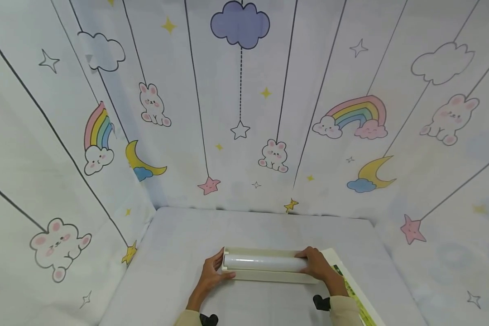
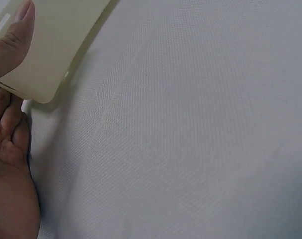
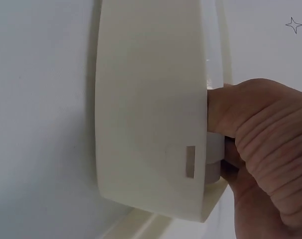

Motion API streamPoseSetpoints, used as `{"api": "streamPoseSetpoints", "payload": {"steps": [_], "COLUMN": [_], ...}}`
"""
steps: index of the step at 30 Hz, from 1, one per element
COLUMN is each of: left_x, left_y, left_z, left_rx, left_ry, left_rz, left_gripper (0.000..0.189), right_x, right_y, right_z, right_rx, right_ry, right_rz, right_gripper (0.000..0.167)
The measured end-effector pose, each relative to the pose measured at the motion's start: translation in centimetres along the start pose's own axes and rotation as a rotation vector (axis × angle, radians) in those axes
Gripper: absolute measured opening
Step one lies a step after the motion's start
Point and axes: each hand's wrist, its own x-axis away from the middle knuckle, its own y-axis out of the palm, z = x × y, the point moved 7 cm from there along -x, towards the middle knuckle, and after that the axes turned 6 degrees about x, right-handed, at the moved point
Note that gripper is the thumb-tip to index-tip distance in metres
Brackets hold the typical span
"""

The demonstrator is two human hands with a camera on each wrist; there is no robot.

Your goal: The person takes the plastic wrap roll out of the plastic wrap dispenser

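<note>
A cream plastic cling film dispenser (image 1: 269,275) lies lengthwise on the table in the head view, its trough uncovered. Inside it sits a shiny, translucent roll of cling film (image 1: 261,261). My left hand (image 1: 210,273) grips the dispenser's left end, thumb on the front wall; in the left wrist view the thumb presses the cream wall (image 2: 51,55) and the other fingers curl under its end. With my right hand (image 1: 318,265) I grip the roll's right end. The right wrist view shows the roll's pale core (image 3: 213,172) between the wall and my fingers.
A long white box (image 1: 331,257) with yellow-green print slants along the right, partly under my right forearm. White cloth (image 1: 171,235) covers the table. Printed fabric walls (image 1: 228,158) with rabbits, stars and rainbows rise at the back and both sides.
</note>
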Motion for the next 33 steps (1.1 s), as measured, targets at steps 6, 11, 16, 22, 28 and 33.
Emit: {"api": "streamPoseSetpoints", "payload": {"steps": [6, 11, 16, 22, 28, 33], "left_x": [-0.1, -0.3, -0.3, -0.5, -0.5, -0.2], "left_y": [0.1, 0.1, 0.0, 0.0, -0.2, -0.3], "left_z": [0.5, 0.5, 0.3, -0.6, -1.2, -0.8], "left_rx": [-0.012, 0.016, 0.008, 0.026, 0.076, 0.052], "left_ry": [0.016, -0.003, 0.000, 0.000, -0.016, 0.021], "left_rz": [0.002, 0.005, 0.003, -0.024, -0.008, -0.014], "left_gripper": [0.104, 0.105, 0.105, 0.107, 0.111, 0.109], "right_x": [0.0, -0.1, 0.0, 0.6, 0.9, 0.8], "right_y": [0.0, -0.1, -0.3, -1.0, -1.6, -1.7], "right_z": [0.1, 0.3, 0.4, 0.1, 0.1, 0.2], "right_rx": [-0.044, -0.087, -0.149, -0.179, -0.180, -0.183], "right_ry": [0.018, 0.043, 0.079, 0.108, 0.122, 0.091], "right_rz": [-0.025, -0.032, -0.048, -0.038, -0.022, -0.033], "right_gripper": [0.045, 0.048, 0.050, 0.051, 0.049, 0.049]}}
